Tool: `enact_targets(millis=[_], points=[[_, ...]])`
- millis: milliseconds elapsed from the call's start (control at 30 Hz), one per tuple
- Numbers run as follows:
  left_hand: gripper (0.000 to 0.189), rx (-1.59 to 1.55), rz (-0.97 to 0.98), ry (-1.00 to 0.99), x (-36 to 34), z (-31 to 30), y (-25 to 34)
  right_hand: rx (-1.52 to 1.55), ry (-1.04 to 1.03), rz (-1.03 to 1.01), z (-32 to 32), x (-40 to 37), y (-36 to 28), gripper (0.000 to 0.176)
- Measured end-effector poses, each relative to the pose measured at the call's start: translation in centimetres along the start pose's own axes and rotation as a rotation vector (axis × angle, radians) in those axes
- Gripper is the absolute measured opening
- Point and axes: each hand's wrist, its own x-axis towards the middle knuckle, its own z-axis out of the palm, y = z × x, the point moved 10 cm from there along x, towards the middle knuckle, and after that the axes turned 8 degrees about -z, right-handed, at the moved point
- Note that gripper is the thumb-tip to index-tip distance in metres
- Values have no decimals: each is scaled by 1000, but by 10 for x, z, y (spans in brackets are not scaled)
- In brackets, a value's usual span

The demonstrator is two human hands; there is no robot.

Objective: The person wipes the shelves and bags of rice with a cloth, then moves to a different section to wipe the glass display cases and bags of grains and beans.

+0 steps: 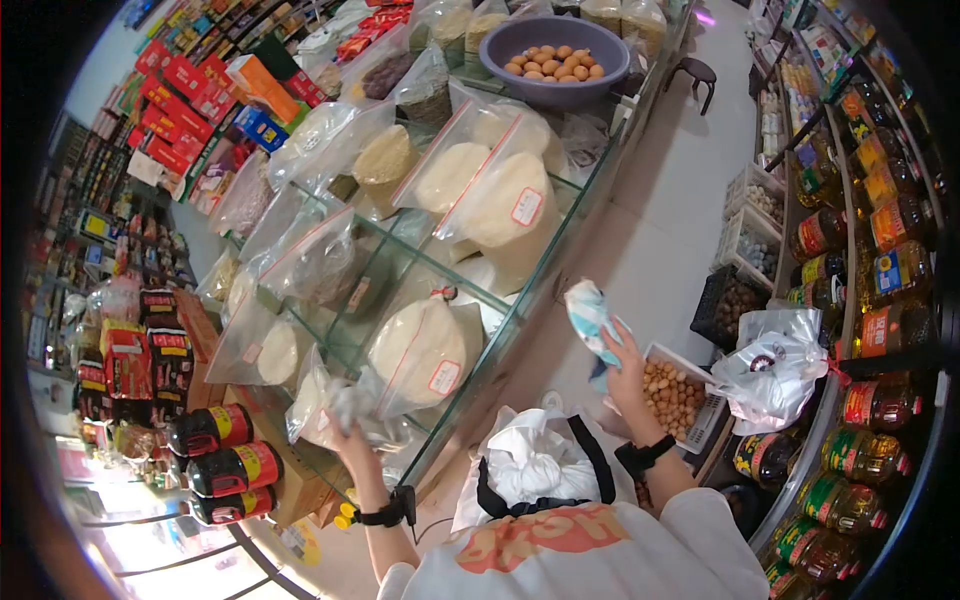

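Note:
My left hand [352, 448] is at the near end of a glass-partitioned display case [470, 370]. Its fingers are closed on a clear plastic bag [318, 405], with a crumpled greyish piece beside them that I cannot make out. Close by, a zip bag of pale powder or grain [420, 345] with a white label rests in its compartment. My right hand [625, 365] is closed around a white and blue cloth [590, 318], held above the floor to the right of the case. Below that hand is a white crate of round brown items [672, 392].
A purple basin [555, 90] of eggs stands at the far end of the case. Shelves of oil bottles [870, 400] line the right side, near a white plastic bag [770, 370]. Dark bottles [235, 470] stand at left. A dark stool [695, 75] is in the aisle.

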Motion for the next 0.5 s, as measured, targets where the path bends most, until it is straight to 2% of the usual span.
enact_targets(millis=[33,67,100,133,167,233,300,367,433,500], points=[[59,-513,-131,116,-7,-13,2,52,81,95,-9,-8,31,55],[59,-512,-133,114,-14,-6,22,104,160,192,-13,-19,60,54],[61,-394,99,240,-27,-9,65,103,160,194,-15,-19,68,54],[63,-269,332,361,-45,-5,104,445,346,551,-17,-39,108,51],[63,-265,332,356,-51,12,115,790,534,907,-4,-68,134,48],[64,-78,459,287,-67,67,153,811,558,862,-18,-59,124,47],[65,-123,418,43,-74,138,184,830,593,811,-28,-52,120,46],[65,-100,506,-55,-62,202,204,811,550,710,-37,-49,116,46],[66,-36,683,-13,-46,263,214,843,598,763,-44,-62,123,45],[67,32,725,-64,-27,331,198,870,654,807,-50,-77,133,45]])
